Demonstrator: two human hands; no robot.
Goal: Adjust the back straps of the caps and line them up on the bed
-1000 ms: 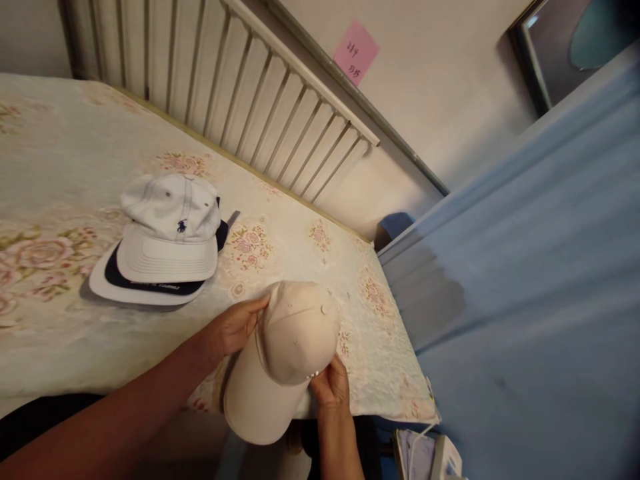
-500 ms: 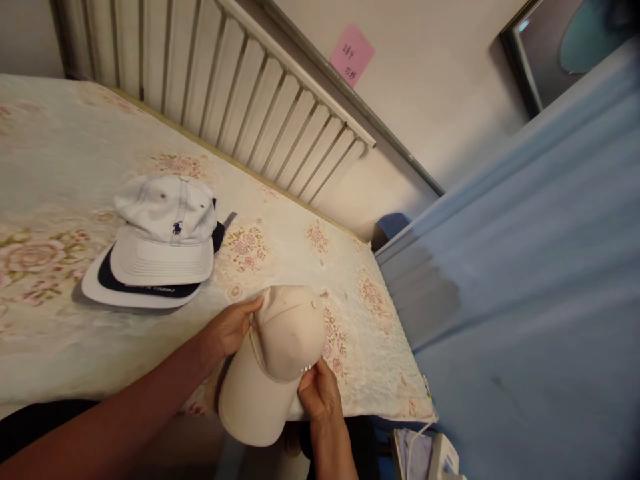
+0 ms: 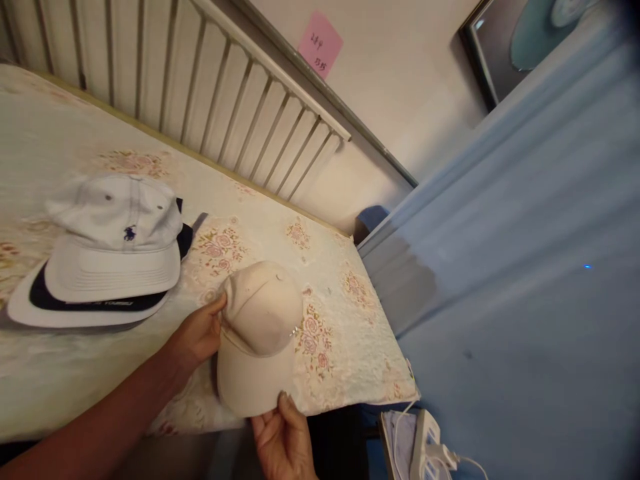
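A beige cap (image 3: 260,320) lies near the front edge of the flowered bed cover (image 3: 320,280), brim toward me. My left hand (image 3: 200,330) grips the cap's left side at the base of the crown, fingers closed on it. My right hand (image 3: 283,440) is below the brim, palm up with fingers spread, a fingertip touching the brim's front edge. To the left a white cap with a small dark logo (image 3: 117,237) rests on top of a dark-and-white cap (image 3: 80,307).
A slatted headboard (image 3: 210,100) runs along the bed's far side below a wall with a pink sticky note (image 3: 320,43). A blue curtain (image 3: 525,280) fills the right. A white device with a cable (image 3: 425,450) sits low by the bed corner.
The beige cap has shifted left and down onto the bed. My right hand has let go of the crown's side and dropped under the brim, opening. The view has panned, moving the stacked caps left.
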